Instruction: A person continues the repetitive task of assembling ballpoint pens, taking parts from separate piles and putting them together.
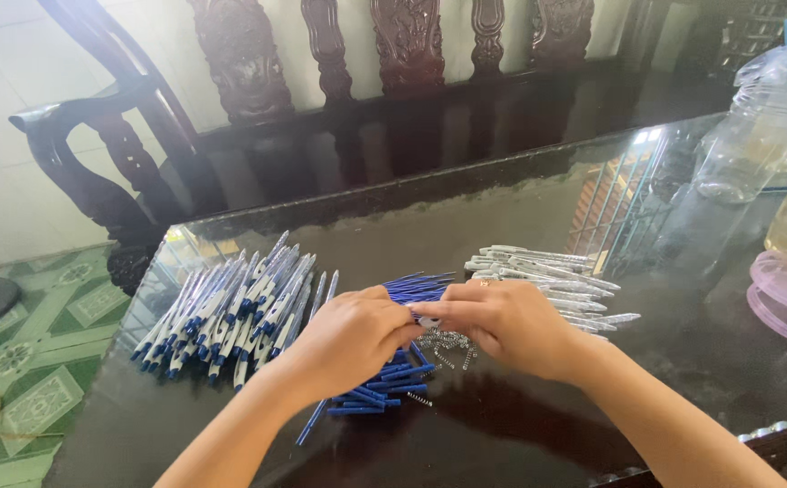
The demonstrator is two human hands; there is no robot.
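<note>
Head view looks down on a dark, glossy table (520,226) whose far edge runs along a carved wooden bench (393,54), while the near edge shows only at the lower right corner; the left edge drops off to a green patterned floor (32,361). Open tabletop lies beyond the hands and toward the right middle, before a clear plastic bottle (764,126) and a pink lid (786,298) at the right side. The left hand (348,339) and right hand (511,325) meet at the centre, fingertips pinched together on a small white pen part (428,320), mostly hidden by the fingers, so its shape cannot be told. Both hands are closed around it, just above a scatter of small metal springs (447,343). Under and behind the hands lies a heap of thin blue refills (393,375). To the left sits a fanned pile of assembled pens (230,312), clear barrels with blue and white ends. To the right, just beside the right hand, is a pile of clear barrels (556,280).
</note>
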